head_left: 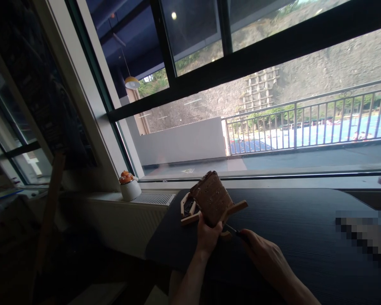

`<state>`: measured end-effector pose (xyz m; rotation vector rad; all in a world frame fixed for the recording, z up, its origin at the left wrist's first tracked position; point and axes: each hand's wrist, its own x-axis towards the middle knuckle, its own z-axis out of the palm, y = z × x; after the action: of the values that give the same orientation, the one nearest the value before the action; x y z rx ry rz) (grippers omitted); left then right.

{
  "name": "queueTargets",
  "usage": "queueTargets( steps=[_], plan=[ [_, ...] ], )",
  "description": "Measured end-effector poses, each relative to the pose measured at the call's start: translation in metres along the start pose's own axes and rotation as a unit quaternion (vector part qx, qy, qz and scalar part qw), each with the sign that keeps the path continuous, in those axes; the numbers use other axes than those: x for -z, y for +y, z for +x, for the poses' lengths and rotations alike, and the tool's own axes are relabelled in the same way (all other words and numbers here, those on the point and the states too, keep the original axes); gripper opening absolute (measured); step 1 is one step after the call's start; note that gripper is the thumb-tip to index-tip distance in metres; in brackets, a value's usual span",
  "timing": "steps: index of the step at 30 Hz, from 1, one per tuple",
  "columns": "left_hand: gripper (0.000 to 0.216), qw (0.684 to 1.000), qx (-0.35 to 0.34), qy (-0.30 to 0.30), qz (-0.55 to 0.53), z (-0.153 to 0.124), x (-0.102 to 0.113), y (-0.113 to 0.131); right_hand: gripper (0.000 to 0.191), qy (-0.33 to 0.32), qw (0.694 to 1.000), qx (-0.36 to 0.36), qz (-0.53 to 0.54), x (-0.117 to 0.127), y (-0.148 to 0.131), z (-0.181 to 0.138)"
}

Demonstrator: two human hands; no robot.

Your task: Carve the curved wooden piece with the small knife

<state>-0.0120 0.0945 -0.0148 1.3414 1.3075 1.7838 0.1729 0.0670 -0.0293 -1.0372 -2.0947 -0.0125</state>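
Nearest first: the tool (231, 229) is gripped by its dark handle in the right hand (262, 252), and the brown block (212, 197) is grasped low down in the left hand (208, 235), tilted above the desk (288, 220). A wood strip (238, 207) is seen across the block's lower right edge; whether it's fixed there can't be told. The metal shaft is aimed at that same corner, close to the left thumb, with its tip hidden.

For tidy results, the thumb is best kept out of the shaft's line, and short, light pushes should be used over one big shove. It'd probably be steadier if the block were braced against the desk. Its face looks rough, so hard squeezing is maybe best avoided.

Just past the block, some loose wood pieces (190, 219) are partly covered by it, so they could be knocked. The desk's right end is pixelated, so no comment there. Farther off, a white pot (131, 190) is perched on the vent (155, 198), well out of the way. Behind it all, lots of glare is let in by the window, and a railing (260, 131) can be seen outside.
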Motion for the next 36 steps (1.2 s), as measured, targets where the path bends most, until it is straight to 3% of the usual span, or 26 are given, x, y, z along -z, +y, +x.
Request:
queueTargets(
  steps=[8,17,21,28,36],
  plan=[
    [0.038,0.997,-0.035,-0.013,0.063,0.002,0.003,-0.016,0.013,-0.028,0.999,-0.019,-0.036,-0.004,0.002,-0.004],
    [0.036,0.995,-0.056,-0.021,0.076,0.0,0.003,-0.011,0.01,-0.065,0.996,-0.035,-0.041,0.0,-0.002,-0.001],
    [0.037,0.999,-0.01,-0.015,0.037,0.0,0.003,-0.004,0.031,-0.047,0.998,-0.02,-0.024,0.001,-0.002,-0.001],
    [0.038,0.999,-0.018,-0.018,0.024,-0.001,0.003,-0.003,0.015,0.019,0.999,0.014,-0.023,-0.001,0.002,-0.001],
    [0.037,0.999,-0.024,-0.014,0.034,0.001,0.004,-0.013,0.009,0.005,1.0,0.006,-0.02,-0.002,0.001,-0.001]
  ],
)
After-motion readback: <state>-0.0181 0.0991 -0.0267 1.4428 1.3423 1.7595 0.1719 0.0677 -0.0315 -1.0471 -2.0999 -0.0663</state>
